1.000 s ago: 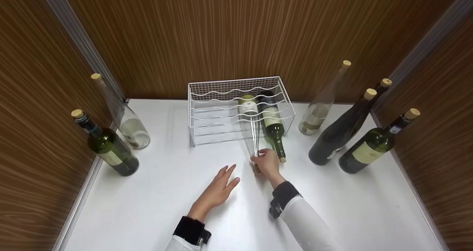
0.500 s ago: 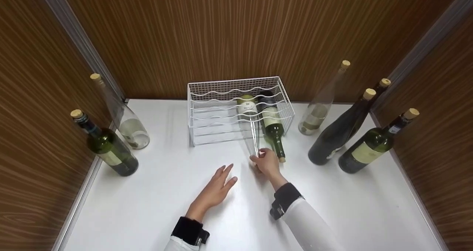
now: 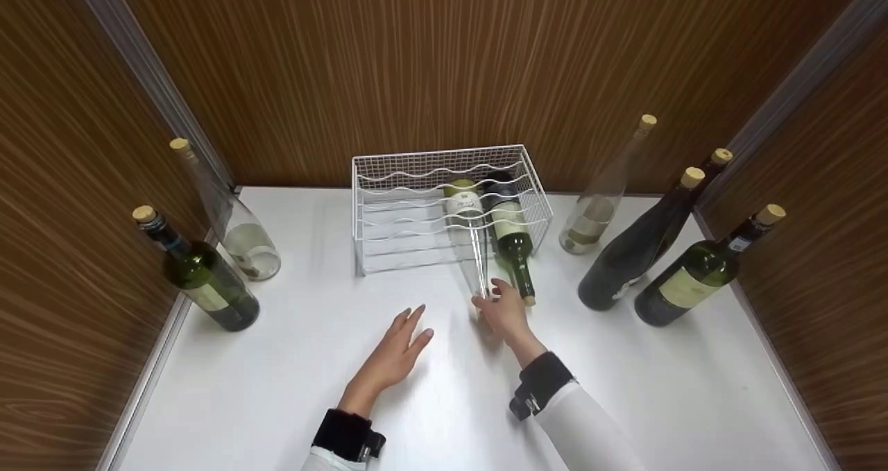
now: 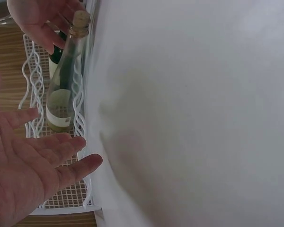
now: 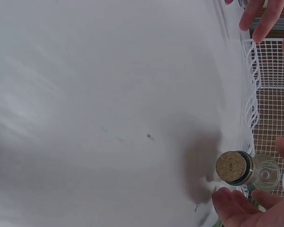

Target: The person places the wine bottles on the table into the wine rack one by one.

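A clear glass bottle with a cork lies in the white wire rack, its neck sticking out at the front. Beside it on the right lies a green wine bottle. My right hand is at the clear bottle's neck, thumb on one side and fingers on the other. In the right wrist view its fingers stand apart from the corked neck. My left hand hovers over the table to the left, fingers spread, holding nothing; in the left wrist view its palm shows.
On the left stand a green bottle and a clear bottle. Right of the rack stand a clear bottle, a dark slim bottle with another behind it, and a green bottle. Wood-grain panels enclose the white table.
My right hand has loosened from the clear bottle's neck and drawn slightly back. My left hand has drifted left and toward me. The bottles have hardly moved.
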Motion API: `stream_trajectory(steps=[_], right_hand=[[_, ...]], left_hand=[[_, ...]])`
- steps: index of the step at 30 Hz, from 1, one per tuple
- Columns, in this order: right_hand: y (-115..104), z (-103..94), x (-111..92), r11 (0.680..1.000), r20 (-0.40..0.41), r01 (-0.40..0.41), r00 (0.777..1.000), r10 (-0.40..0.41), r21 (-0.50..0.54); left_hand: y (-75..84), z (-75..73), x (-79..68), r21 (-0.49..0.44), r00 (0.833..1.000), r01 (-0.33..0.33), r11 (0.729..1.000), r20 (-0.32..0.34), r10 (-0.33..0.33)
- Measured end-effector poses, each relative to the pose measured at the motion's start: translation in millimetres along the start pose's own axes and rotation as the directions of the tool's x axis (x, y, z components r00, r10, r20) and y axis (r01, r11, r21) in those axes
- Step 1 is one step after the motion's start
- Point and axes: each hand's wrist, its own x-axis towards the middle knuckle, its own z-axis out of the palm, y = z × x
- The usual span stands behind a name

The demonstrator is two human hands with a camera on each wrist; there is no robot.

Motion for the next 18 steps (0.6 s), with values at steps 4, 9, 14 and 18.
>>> stream_trajectory(steps=[4,9,14,18], right_hand=[[-2.1,-2.7,-3.1,1.000,0.011,0.008,1.000,-0.008,-0.006],[-8.7,-7.4,-8.3,1.000,0.002,0.014,1.000,-0.014,-0.007],[-16.6,-9.9,-15.7,0.997,-0.002,0.068,0.998,-0.068,-0.025],[-21.9,-8.0,-21.1,0.991,0.034,0.125,0.992,-0.124,-0.052]], left_hand=[[-3.0,-5.6,-2.2,0.005,1.000,0.013,1.000,-0.017,-0.013],[-8.1,-14.5,-5.1,-0.001,0.998,0.036,0.999,-0.058,-0.036],[-16.5,-23.9,-8.5,-0.013,0.993,0.065,0.998,-0.094,-0.066],[-23.5,-31.5,-11.4,-0.015,0.985,0.090,0.996,-0.144,-0.091]])
